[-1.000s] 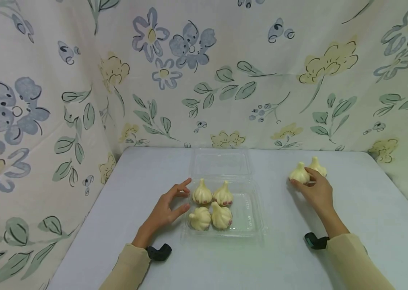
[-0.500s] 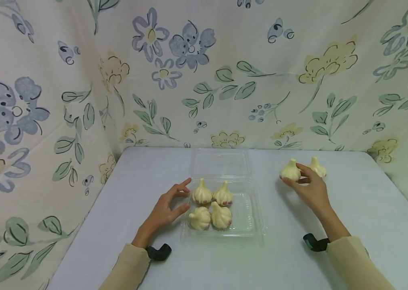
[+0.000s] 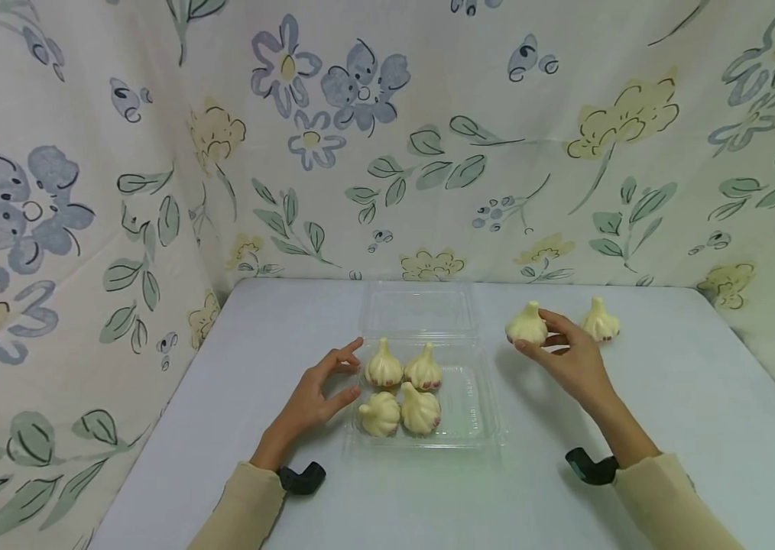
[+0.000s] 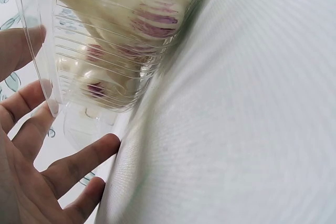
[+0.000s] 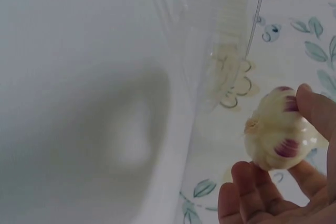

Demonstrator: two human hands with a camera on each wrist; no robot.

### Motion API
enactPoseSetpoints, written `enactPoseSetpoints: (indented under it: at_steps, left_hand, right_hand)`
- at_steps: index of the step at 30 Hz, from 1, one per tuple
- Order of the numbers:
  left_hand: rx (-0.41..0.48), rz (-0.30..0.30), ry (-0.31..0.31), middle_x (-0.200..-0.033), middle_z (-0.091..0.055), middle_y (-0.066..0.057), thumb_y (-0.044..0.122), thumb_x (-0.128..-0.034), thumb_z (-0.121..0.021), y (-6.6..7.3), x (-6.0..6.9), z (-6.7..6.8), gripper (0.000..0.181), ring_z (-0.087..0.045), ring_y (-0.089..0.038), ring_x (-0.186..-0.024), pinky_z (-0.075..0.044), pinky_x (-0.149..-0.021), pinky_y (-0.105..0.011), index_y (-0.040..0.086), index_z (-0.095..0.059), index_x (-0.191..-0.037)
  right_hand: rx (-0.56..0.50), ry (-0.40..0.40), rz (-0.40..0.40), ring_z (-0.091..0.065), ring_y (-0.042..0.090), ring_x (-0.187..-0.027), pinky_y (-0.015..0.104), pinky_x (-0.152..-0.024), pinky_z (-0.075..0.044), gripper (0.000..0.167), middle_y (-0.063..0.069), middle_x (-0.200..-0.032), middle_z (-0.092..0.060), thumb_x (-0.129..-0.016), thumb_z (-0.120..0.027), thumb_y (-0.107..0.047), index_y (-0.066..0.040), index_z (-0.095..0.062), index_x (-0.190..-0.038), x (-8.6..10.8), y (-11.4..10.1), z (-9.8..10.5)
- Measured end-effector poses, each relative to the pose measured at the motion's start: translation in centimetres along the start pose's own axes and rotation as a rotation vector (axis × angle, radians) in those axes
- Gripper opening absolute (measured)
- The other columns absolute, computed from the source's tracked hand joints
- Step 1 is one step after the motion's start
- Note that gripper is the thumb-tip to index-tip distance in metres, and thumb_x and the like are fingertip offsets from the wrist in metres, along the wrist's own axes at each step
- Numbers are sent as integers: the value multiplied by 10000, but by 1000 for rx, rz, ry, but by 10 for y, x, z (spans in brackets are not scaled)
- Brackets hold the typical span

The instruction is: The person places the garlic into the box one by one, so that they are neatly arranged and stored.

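Observation:
The right hand [image 3: 575, 365] pinches a garlic bulb [image 3: 526, 324] between thumb and fingers, to the right of the clear plastic box [image 3: 491, 397]. In the right wrist view that bulb [image 5: 278, 129] hangs above the table, its root end toward the camera. Several bulbs sit in the box's left part, among them one at the front [image 3: 420, 411]. The left hand [image 3: 315, 397] is at the box's left edge with fingers spread; in the left wrist view its thumb and some fingertips touch the clear rim [image 4: 44, 51].
Another garlic bulb [image 3: 600, 321] stands on the white table [image 3: 690, 397] at the back right. The box's transparent lid [image 3: 419, 312] lies folded open behind it. A floral cloth [image 3: 429, 191] hangs along the table's back and sides.
The right hand has carried its bulb leftward, away from the other one at the back right. The left hand and the bulbs in the box have stayed still.

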State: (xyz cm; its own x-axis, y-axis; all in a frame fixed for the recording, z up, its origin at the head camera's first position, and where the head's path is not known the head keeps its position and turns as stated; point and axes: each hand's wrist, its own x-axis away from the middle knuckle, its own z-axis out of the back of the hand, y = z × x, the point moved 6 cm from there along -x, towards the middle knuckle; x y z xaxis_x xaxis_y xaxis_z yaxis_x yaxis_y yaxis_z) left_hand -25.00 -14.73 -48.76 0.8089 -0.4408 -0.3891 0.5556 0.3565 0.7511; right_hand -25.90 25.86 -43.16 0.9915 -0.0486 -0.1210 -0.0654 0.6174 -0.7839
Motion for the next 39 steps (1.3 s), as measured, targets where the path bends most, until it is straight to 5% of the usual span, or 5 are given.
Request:
enactPoseSetpoints:
  at_steps: [10,24,39]
  left_hand:
    - [8,-4,1,-1630,-413,-28,149,-952,-702,-3,0,-1,351,-676,-312,-1198,-405,-1094,-662,84,-569,-1270]
    - [3,1,-5,-1633,-407,-8,166,-951,-702,-2,0,-1,380,-678,-290,-1202,-414,-1099,-643,66,-563,-1290]
    - [25,-27,14,-1602,-434,-148,41,-905,-712,6,-2,1,380,-686,-378,-1156,-445,-1055,-644,42,-570,-1257]
  right_hand:
    - [-17,-46,28,-596,278,-1111,208,-795,-493,751,174,-1329,-627,-902,-775,-418,-112,-473,-1517,10,-20,-21]
    - [-12,-78,81,-612,288,-1070,394,-909,-473,715,138,-1228,-669,-875,-809,-389,-104,-526,-1466,18,-33,-44]
    - [-50,-98,149,-570,278,-1179,438,-937,-440,683,112,-1270,-682,-825,-860,-336,-116,-585,-1410,21,-41,-61]
